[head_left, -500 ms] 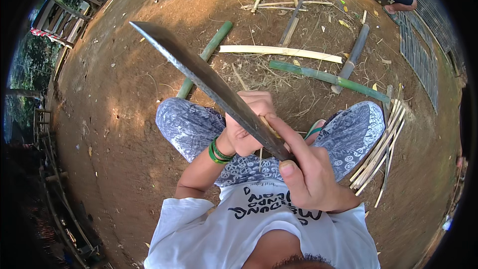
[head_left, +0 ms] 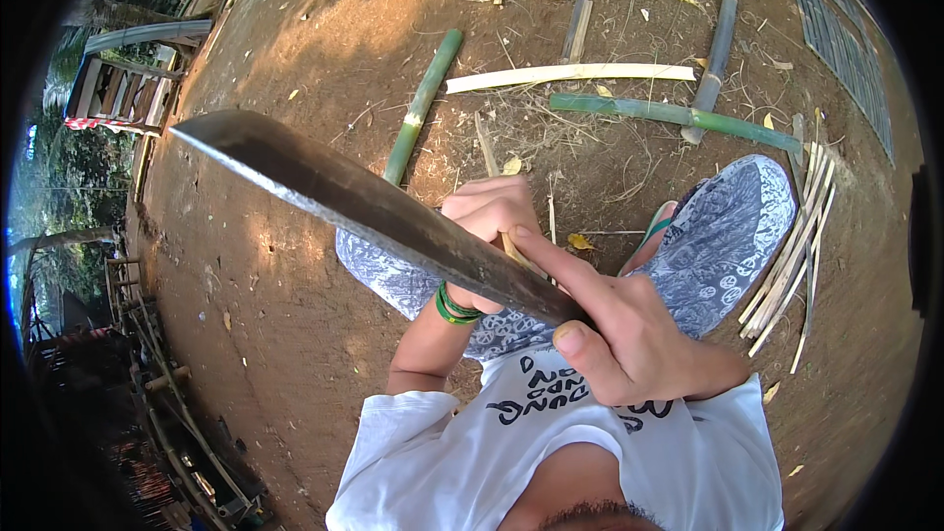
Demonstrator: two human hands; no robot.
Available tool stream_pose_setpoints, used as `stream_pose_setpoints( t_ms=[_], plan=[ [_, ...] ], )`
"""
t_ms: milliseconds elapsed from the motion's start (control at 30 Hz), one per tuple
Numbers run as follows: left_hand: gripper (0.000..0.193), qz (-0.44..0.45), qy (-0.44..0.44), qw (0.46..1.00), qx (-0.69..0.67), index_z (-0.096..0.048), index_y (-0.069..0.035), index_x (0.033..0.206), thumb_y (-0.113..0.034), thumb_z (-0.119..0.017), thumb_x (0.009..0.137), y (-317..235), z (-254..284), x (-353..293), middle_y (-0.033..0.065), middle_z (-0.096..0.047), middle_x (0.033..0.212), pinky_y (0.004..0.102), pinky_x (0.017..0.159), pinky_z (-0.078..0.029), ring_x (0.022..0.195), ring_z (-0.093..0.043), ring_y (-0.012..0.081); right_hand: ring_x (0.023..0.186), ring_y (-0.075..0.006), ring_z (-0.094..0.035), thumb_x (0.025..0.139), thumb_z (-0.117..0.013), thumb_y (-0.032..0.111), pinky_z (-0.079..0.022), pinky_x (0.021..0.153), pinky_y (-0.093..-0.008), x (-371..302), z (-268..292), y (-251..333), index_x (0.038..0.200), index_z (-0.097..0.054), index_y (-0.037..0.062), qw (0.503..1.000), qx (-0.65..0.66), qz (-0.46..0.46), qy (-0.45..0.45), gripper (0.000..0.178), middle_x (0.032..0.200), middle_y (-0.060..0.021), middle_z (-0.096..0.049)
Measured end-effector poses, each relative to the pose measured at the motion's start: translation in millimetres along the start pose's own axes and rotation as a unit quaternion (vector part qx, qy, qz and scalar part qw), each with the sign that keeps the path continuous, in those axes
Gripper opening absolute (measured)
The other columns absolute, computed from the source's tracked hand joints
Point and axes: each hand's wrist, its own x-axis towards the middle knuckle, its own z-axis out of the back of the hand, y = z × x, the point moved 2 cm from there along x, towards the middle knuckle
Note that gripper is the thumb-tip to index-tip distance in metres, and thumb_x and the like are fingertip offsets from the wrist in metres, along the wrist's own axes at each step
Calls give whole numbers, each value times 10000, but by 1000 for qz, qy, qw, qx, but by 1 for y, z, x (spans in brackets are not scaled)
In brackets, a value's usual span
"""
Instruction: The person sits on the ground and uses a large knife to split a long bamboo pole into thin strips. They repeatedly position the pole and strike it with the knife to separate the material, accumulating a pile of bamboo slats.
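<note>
A long dark machete (head_left: 364, 205) slants across my lap, its broad tip up at the left and its blade passing over both hands. My right hand (head_left: 634, 339) is closed round its handle end, with the thumb and forefinger along the sides; the handle itself is hidden. Behind the blade, my left hand (head_left: 492, 211), green bands at the wrist, is curled in a fist on a narrow bamboo strip (head_left: 514, 250). Only a short piece of that strip shows, next to my right forefinger. The blade covers part of my left hand.
Beyond my knees lie green bamboo poles (head_left: 423, 103), a darker pole (head_left: 715, 64) and a pale split slat (head_left: 570, 76). A bundle of thin strips (head_left: 795, 256) rests beside my right knee. A slatted bamboo panel (head_left: 841, 39) lies at the far right.
The machete's tip has swung left and lower in view, its blade now flatter. Both hands keep their holds. The view has shifted, so the ground and my body sit further right.
</note>
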Motion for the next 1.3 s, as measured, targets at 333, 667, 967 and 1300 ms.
stream_pose_setpoints(
  t_ms=[333, 667, 967, 1300],
  plan=[
    [431, -5, -1, 1000, -3, -503, -60, 703, -379, -756, 844, -1, 2, -3, 33, -511, 584, 308, 440, -340, 470, -472, 184, 742, -404, -692, 943, -572, 241, -570, 586, -437, 1, 2, 4, 1474, -342, -83, 999, 31, 1, 10, 663, 969, -292, -655],
    [343, 8, -6, 1000, -18, -495, -49, 688, -222, -739, 854, -5, -1, 0, 18, -500, 566, 301, 465, -327, 500, -457, 162, 757, -354, -693, 959, -572, 279, -578, 551, -401, 0, -2, 2, 1463, -379, -78, 998, -30, 38, -32, 648, 837, -235, -664],
    [343, 9, -7, 1000, -23, -509, -49, 695, -256, -719, 872, -4, 0, -1, 20, -507, 566, 303, 469, -334, 504, -464, 162, 656, -330, -692, 941, -601, 287, -568, 506, -387, -2, -4, 1, 1463, -415, -41, 997, -56, 33, -46, 643, 889, -286, -651],
    [353, 15, -7, 1000, -21, -509, -52, 689, -265, -705, 890, -3, 1, -2, 24, -505, 572, 302, 477, -359, 515, -474, 166, 670, -351, -675, 948, -593, 312, -554, 518, -419, -1, -5, -1, 1461, -420, -34, 998, -26, 24, -44, 643, 883, -263, -652]
  ],
)
